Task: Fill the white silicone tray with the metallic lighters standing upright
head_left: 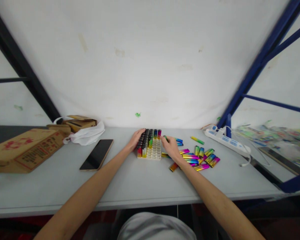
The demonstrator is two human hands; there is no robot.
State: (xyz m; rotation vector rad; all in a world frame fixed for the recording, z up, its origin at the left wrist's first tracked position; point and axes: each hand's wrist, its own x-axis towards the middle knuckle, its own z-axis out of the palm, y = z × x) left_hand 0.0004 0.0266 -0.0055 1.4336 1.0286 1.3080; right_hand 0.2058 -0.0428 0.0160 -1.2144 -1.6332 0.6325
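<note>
A white tray (153, 154) with rows of round holes lies on the table in front of me. Lighters (147, 138) with black tops and shiny rainbow bodies stand upright in its left part and along its far edge; bare holes show at the near right. My left hand (136, 138) is closed against the tray's left side, its fingertips at the far left corner. At the tray's right edge, my right hand (170, 145) pinches a lighter (166, 137) with a dark, greenish end; the fingers cover most of it. Loose lighters (202, 159) lie in a pile beside my right wrist.
A dark-screened phone (97, 155) lies left of the tray. Farther left are a cardboard box (22, 150), a smaller open box (82, 123) and a white plastic bag (87, 134). A power strip (227, 141) with cables lies at right, by a blue metal frame (252, 73).
</note>
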